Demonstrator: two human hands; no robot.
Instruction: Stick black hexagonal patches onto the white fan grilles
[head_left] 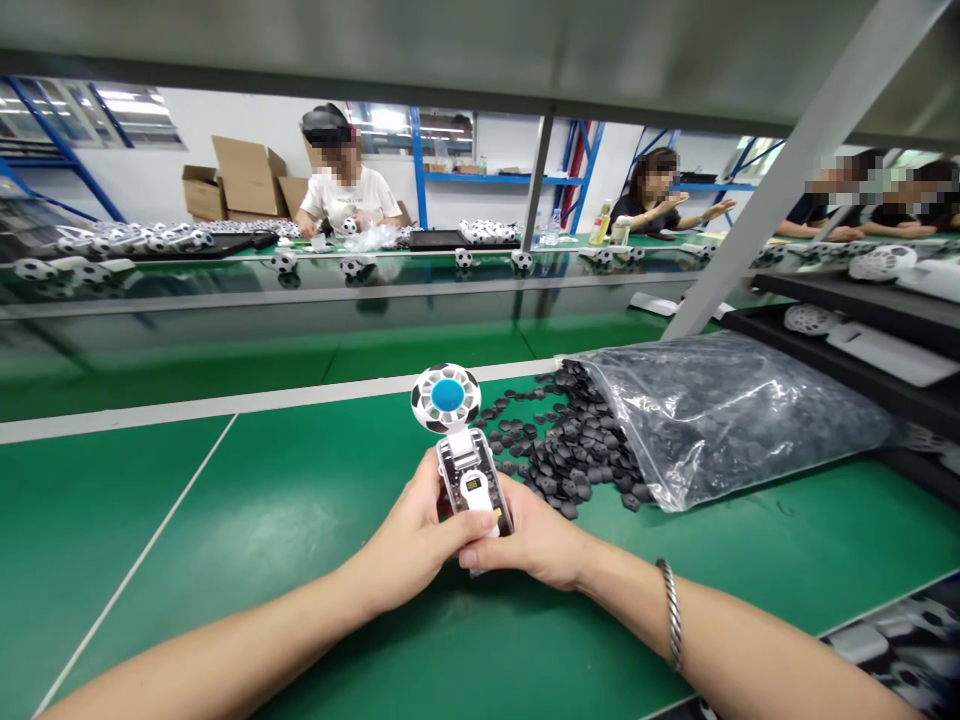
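Note:
Both my hands are wrapped round one handheld fan, held upright over the green worktop. Its round head has a black and white soccer-ball pattern with a blue disc in the middle. The body is clear-sided and dark inside, with a white front plate and a small display. My left hand closes on the left side, its thumb across the lower front. My right hand grips the right side, thumb at the bottom. The fingers behind the body are hidden. Small black plastic pieces lie in a heap just beyond my right hand.
A clear plastic bag of black pieces lies open at right, beside stacked black trays with white parts. A slanted grey post rises there. Soccer-patterned fans line the far belt. Several co-workers sit across.

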